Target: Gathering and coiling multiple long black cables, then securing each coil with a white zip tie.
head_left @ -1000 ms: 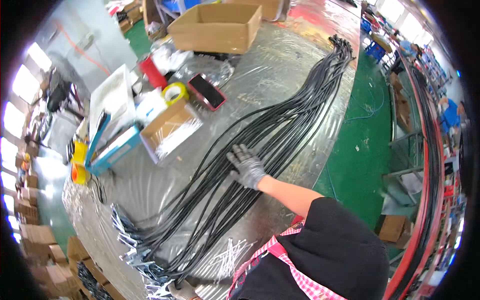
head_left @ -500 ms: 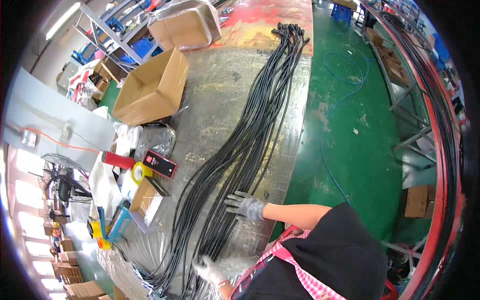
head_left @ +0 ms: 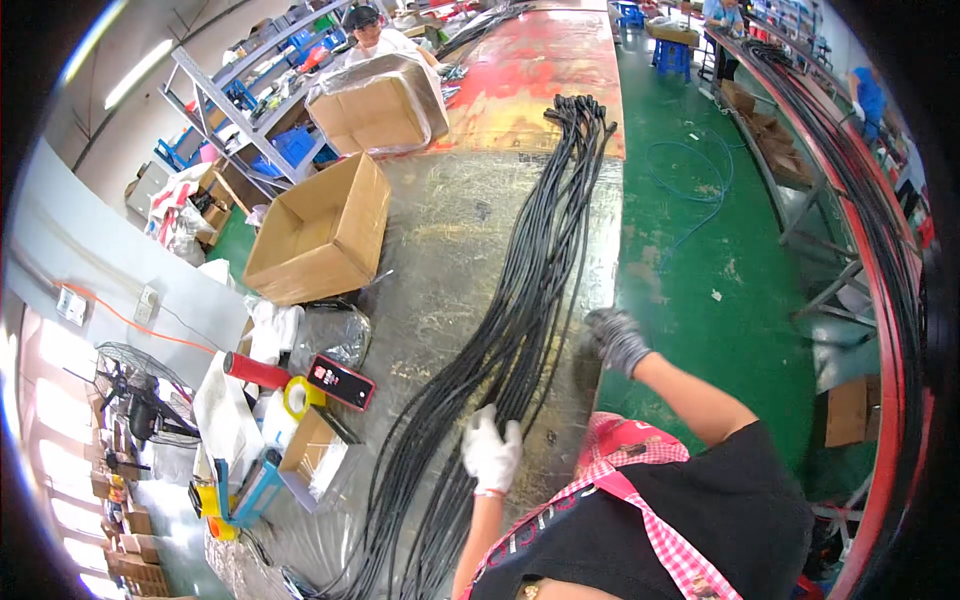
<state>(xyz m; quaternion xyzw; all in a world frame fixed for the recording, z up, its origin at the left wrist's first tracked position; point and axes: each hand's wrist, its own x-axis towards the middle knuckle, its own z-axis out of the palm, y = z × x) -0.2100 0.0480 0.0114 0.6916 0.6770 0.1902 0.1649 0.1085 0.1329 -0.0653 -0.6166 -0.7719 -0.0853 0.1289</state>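
A long bundle of black cables [head_left: 520, 300] lies along the table, fanning out toward the near end. The far ends, with thick black tips [head_left: 580, 108], are gathered together. My left hand [head_left: 491, 452], in a white glove, is over the right side of the bundle, fingers apart; whether it presses on the cables cannot be told. My right hand [head_left: 618, 341], in a grey glove, is at the table's right edge, away from the cables, with fingers stretched out and no object seen in it. The near cable ends are partly cut off by the picture's lower rim.
On the table's left stand an open cardboard box [head_left: 320, 235], a phone [head_left: 341, 382], yellow tape [head_left: 299, 397], a red roll [head_left: 256, 370] and a blue tape dispenser [head_left: 255, 488]. Another plastic-wrapped box [head_left: 375, 105] is farther back. A red-edged rack [head_left: 865, 225] with cables runs along the right.
My right hand has left the cables and moved right and away to the table edge. My left hand has moved forward and right over the bundle. The view has tilted up, showing people farther off.
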